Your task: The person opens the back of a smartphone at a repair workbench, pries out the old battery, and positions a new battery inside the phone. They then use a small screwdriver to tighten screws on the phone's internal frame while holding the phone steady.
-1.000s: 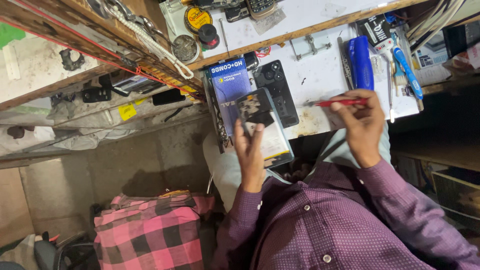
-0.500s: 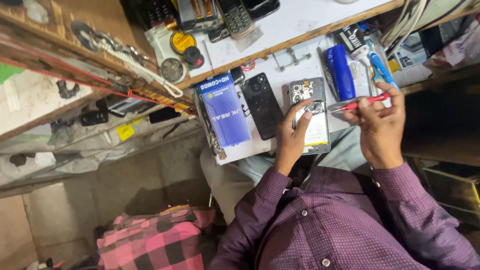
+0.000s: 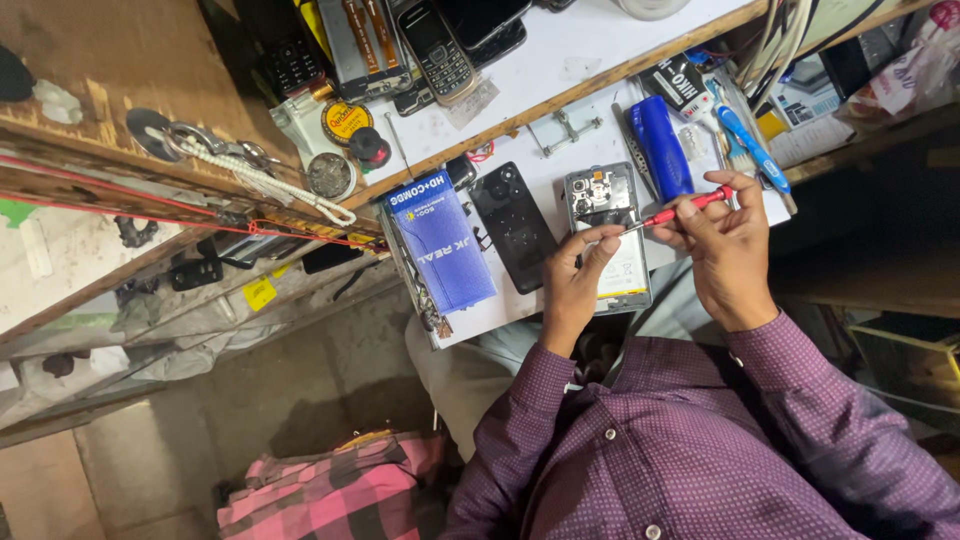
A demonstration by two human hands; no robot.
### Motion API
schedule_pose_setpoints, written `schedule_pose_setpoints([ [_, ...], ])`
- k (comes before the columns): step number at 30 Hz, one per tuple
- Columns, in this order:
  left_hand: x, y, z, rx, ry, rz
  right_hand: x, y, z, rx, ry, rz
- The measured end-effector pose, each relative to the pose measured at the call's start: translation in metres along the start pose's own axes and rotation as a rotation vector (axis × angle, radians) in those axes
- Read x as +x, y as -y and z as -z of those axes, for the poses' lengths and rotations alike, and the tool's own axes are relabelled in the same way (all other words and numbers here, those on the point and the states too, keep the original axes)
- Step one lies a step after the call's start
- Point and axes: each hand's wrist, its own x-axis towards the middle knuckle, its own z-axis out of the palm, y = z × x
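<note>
I read this as the screw-working step on the opened phone, lying back-off on the white bench. My left hand pins it, fingers flat on its upper half. My right hand, at three o'clock, pinches the red screwdriver closed-fingered, tip at the phone's edge. Next calls for seating the tip squarely.
</note>
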Motion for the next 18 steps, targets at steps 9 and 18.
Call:
schedule_pose_setpoints([
  [9,-0.0011,0.0019,0.0014,-0.024,0.005,0.023,-0.0002,0.0011,-0.0004,-0.021,0.014,-0.01],
  [18,-0.0018,0.0028,0.0006,0.02,-0.017,0.003,-0.0036,0.0048,0.0011,-0.103,0.019,0.068],
])
